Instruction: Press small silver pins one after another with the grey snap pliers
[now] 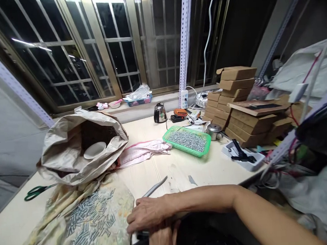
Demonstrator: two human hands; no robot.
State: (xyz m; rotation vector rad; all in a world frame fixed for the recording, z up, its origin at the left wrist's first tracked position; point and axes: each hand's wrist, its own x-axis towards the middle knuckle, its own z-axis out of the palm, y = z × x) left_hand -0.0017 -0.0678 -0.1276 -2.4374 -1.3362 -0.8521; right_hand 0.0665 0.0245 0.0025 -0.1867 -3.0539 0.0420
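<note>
At the front edge of the table, my right hand point(149, 213) lies across my left hand point(161, 241), its fingers bent and closed. Beneath these fingers a bit of a dark thing point(142, 234) shows, too covered to name. Most of my left hand, including its fingertips, is hidden under the right one. Just left of both hands, many small metal pins or screws point(89, 219) lie scattered over a yellowish patterned cloth point(120, 191). A grey pointed blade-like tool point(155, 186) rests on the table directly beyond my right hand.
A green basket point(206, 149) full of small metal pieces stands mid-table. At left are a large paper sack point(52, 159) with a white bowl point(95, 150) in its mouth, and green-handled scissors point(35, 193). Cardboard boxes point(241, 121) and a white tray point(254, 165) stand right.
</note>
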